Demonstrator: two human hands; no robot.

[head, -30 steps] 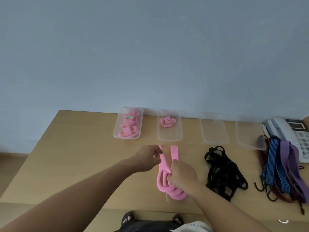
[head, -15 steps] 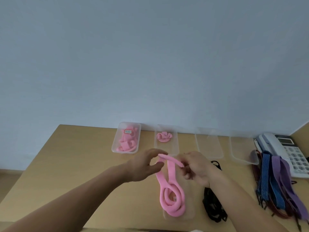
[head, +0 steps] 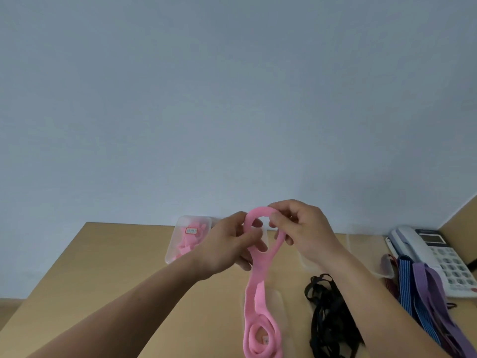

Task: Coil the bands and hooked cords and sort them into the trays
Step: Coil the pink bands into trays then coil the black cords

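A long pink band [head: 258,288] hangs between my two hands above the wooden table [head: 108,280]. My left hand [head: 229,244] grips its left side with curled fingers. My right hand [head: 302,228] pinches the top loop of the band. The lower end of the band lies coiled over a clear tray [head: 277,303] near the table's front. A clear tray with pink bands [head: 188,239] stands at the back, partly behind my left hand. A tangle of black cords [head: 330,319] lies to the right.
Blue striped and purple straps [head: 423,288] with dark hooked cords lie at the right, beside a white desk phone [head: 436,251]. More clear trays [head: 366,249] stand along the back edge, partly hidden by my right arm. A plain wall rises behind the table.
Both hands have lifted the upper end of the pink band higher off the table. The view has tilted upward, so the table sits lower in the picture.
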